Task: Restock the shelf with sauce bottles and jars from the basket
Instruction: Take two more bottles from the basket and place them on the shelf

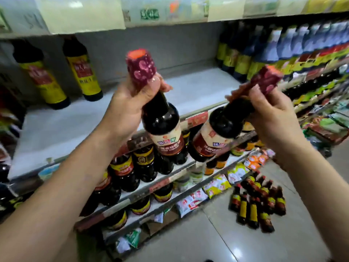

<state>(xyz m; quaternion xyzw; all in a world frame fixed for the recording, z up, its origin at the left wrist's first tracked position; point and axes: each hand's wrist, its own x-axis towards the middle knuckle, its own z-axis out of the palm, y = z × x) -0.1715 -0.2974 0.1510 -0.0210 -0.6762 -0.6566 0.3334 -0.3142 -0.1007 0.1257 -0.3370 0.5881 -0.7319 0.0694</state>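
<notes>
My left grip [130, 103] is clenched round the neck of the left bottle [162, 129], fingers just under its wrapped cap. My right grip [272, 118] grasps the neck of the right bottle [215, 135] the same way. The left one hangs near upright and the right one tilts, its base swung toward the other; whether the two touch I cannot tell. Both look rigid and smooth, and I judge them heavy for a neck hold. The wider cap above my fingers should stop a slide, but a knock between them could crack them if they are glass. Each is filled with dark sauce into the neck, and the caps are sealed in patterned purple wrap, so I expect no spill. I hold both in the air before the front edge of the shelf [94, 118], whose bare board lies between the yellow-labelled bottles [83, 72] on the left and a packed row of bottles [245, 59] on the right. No basket is in view; a cluster of small bottles [258, 203] stands on the floor.
</notes>
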